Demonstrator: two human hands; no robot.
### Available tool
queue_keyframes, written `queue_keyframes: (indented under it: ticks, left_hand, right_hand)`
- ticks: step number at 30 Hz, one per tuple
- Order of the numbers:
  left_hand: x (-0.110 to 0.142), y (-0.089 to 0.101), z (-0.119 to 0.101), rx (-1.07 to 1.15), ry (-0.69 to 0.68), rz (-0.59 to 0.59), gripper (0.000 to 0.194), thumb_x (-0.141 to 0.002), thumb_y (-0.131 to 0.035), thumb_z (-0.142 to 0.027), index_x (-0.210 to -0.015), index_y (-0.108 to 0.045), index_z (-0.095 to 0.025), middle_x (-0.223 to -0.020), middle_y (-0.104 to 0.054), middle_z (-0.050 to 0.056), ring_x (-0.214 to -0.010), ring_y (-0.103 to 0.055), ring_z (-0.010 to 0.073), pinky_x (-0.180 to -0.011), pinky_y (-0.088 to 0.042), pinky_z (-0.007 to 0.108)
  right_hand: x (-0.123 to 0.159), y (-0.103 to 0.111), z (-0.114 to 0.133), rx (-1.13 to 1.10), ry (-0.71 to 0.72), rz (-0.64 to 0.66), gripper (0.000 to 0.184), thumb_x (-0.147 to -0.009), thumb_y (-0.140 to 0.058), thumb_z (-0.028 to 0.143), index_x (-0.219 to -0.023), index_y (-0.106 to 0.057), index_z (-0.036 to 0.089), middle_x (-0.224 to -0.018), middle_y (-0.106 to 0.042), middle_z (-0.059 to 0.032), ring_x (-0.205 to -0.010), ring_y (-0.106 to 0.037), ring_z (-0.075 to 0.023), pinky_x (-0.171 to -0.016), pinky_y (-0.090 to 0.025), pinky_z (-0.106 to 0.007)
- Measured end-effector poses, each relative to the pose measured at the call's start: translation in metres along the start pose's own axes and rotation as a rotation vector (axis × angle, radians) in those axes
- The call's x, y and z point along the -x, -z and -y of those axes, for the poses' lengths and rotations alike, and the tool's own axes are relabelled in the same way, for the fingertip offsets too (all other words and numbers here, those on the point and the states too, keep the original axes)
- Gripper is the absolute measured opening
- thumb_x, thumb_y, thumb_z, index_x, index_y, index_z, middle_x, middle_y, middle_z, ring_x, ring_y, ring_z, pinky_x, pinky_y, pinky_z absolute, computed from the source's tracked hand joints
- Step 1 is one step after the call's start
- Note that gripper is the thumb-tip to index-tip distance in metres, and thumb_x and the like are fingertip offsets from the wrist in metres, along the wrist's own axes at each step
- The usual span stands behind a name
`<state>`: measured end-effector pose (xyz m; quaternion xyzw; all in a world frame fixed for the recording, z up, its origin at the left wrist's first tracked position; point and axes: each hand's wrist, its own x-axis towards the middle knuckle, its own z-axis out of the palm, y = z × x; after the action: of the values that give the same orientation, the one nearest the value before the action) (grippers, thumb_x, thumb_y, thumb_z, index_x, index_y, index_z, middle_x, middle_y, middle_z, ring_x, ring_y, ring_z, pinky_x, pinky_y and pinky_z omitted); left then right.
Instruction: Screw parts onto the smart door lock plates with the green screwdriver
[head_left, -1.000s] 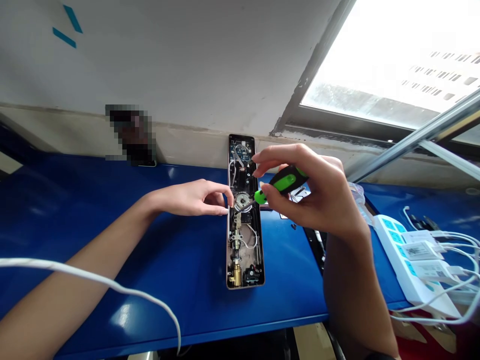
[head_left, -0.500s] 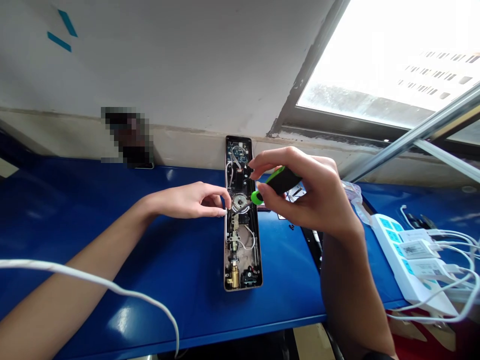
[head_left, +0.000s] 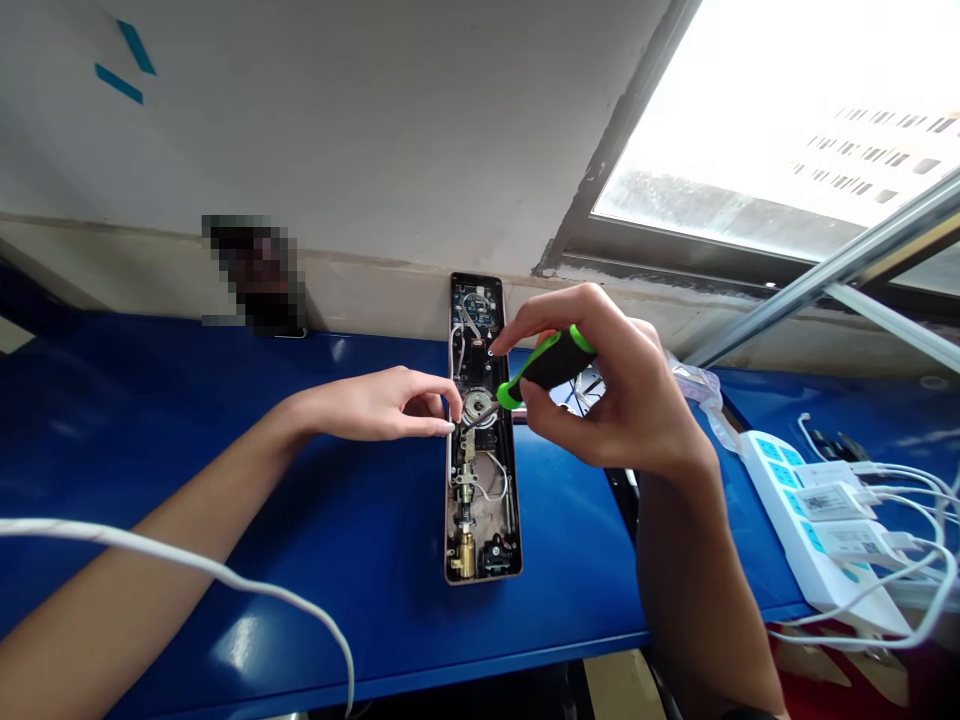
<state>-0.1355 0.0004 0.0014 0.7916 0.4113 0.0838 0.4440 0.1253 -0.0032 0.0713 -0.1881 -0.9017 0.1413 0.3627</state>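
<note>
A long, narrow open casing (head_left: 446,520), which looks like part of an electronic door lock, lies lengthwise before me. Inside it are a blue circuit board (head_left: 472,306), a round metal part (head_left: 478,408), white wires and a brass cylinder (head_left: 467,557). The thumb and index finger of my left hand (head_left: 394,402) pinch at its left rim, beside the round part. In my right hand (head_left: 622,390) is a black and green screwdriver (head_left: 551,365). Its shaft slants down and left into the casing, and the tip is too small to place exactly.
The casing rests on a blue tabletop (head_left: 375,600). Behind my right hand lie small parts and a clear plastic bag (head_left: 697,390). A white power strip (head_left: 795,530) with plugged-in chargers stands at right. A white cable (head_left: 247,585) crosses above my left forearm. Wall and window bound the back.
My right hand and the screwdriver have shifted slightly left, and the handle has tilted a little. The casing's near end sits slightly further left. My left hand stays at the rim.
</note>
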Motion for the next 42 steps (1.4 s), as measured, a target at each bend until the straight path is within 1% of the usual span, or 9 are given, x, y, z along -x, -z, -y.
queue_keyframes:
  ticks: [8,14,22,25,28,30,34,37,42]
  left_hand:
    - [0.0001,0.0005,0.0003,0.012,-0.016,-0.003,0.033,-0.097,-0.060,-0.050,-0.113,-0.068,-0.022,-0.097,-0.070,0.002,-0.087,-0.062,0.0187,-0.074,-0.044,0.025]
    - [-0.0007,0.0005,0.0030,0.014,-0.022,0.001,0.035,-0.097,-0.060,-0.052,-0.112,-0.068,-0.022,-0.095,-0.069,0.002,-0.085,-0.060,0.0182,-0.073,-0.043,0.026]
    - [0.0001,0.0004,0.0015,0.006,-0.017,-0.004,0.032,-0.099,-0.059,-0.049,-0.113,-0.068,-0.022,-0.096,-0.069,0.002,-0.088,-0.061,0.0185,-0.074,-0.044,0.026]
    - [-0.0003,0.0008,0.0020,0.002,-0.025,0.000,0.032,-0.099,-0.059,-0.049,-0.113,-0.068,-0.022,-0.098,-0.070,0.002,-0.089,-0.062,0.0189,-0.076,-0.045,0.026]
    - [-0.0006,0.0012,0.0021,0.000,-0.028,-0.001,0.034,-0.099,-0.059,-0.051,-0.114,-0.068,-0.021,-0.098,-0.070,0.003,-0.090,-0.063,0.0192,-0.076,-0.045,0.026]
    - [-0.0005,0.0011,0.0016,0.000,-0.028,-0.003,0.034,-0.099,-0.059,-0.051,-0.113,-0.068,-0.021,-0.097,-0.070,0.003,-0.089,-0.063,0.0192,-0.076,-0.045,0.026]
    - [0.0002,0.0007,-0.0007,0.001,-0.020,-0.009,0.033,-0.098,-0.059,-0.050,-0.113,-0.068,-0.021,-0.097,-0.070,0.003,-0.088,-0.062,0.0188,-0.074,-0.045,0.025]
    - [0.0006,0.0010,-0.0025,-0.003,-0.014,-0.009,0.034,-0.098,-0.059,-0.051,-0.112,-0.068,-0.021,-0.096,-0.070,0.003,-0.087,-0.062,0.0187,-0.074,-0.045,0.025]
    - [0.0005,0.0015,-0.0026,-0.006,-0.011,0.001,0.033,-0.098,-0.059,-0.051,-0.112,-0.067,-0.021,-0.095,-0.070,0.002,-0.086,-0.062,0.0181,-0.074,-0.045,0.024]
  right_hand:
    - [-0.0004,0.0031,-0.0035,0.077,0.013,0.004,0.021,-0.086,-0.072,0.017,-0.106,-0.067,0.022,-0.097,-0.075,-0.0001,-0.078,-0.069,-0.0122,-0.068,-0.058,-0.026]
    - [-0.0001,0.0030,-0.0011,0.010,-0.001,0.018,0.040,-0.081,-0.066,0.006,-0.117,-0.063,0.024,-0.108,-0.073,-0.0033,-0.090,-0.071,-0.0162,-0.075,-0.063,-0.029]
    - [-0.0004,0.0028,-0.0037,0.093,0.027,-0.004,0.024,-0.083,-0.074,0.011,-0.105,-0.066,0.020,-0.095,-0.073,0.0006,-0.077,-0.068,-0.0111,-0.067,-0.058,-0.026]
    - [0.0001,0.0022,-0.0033,0.052,0.003,-0.015,0.030,-0.084,-0.070,0.010,-0.111,-0.064,0.021,-0.099,-0.074,-0.0010,-0.077,-0.069,-0.0131,-0.064,-0.059,-0.028]
    - [0.0005,0.0020,-0.0020,-0.007,-0.006,-0.001,0.043,-0.082,-0.066,0.008,-0.121,-0.061,0.025,-0.108,-0.074,-0.0038,-0.092,-0.072,-0.0190,-0.073,-0.063,-0.032]
    - [0.0005,0.0020,-0.0018,0.002,-0.007,0.003,0.042,-0.083,-0.067,0.010,-0.121,-0.061,0.027,-0.108,-0.074,-0.0045,-0.097,-0.072,-0.0207,-0.079,-0.064,-0.034]
    - [0.0001,0.0012,-0.0039,0.063,-0.024,-0.014,0.032,-0.085,-0.075,0.018,-0.115,-0.064,0.024,-0.102,-0.074,-0.0026,-0.085,-0.071,-0.0173,-0.072,-0.062,-0.031]
    - [0.0003,0.0006,-0.0045,0.076,0.005,-0.025,0.028,-0.088,-0.073,0.019,-0.115,-0.064,0.021,-0.100,-0.074,-0.0018,-0.085,-0.072,-0.0157,-0.073,-0.062,-0.030]
    - [0.0004,0.0007,0.0012,0.014,-0.011,0.010,0.048,-0.082,-0.065,0.008,-0.125,-0.058,0.028,-0.115,-0.073,-0.0040,-0.101,-0.073,-0.0207,-0.082,-0.065,-0.033]
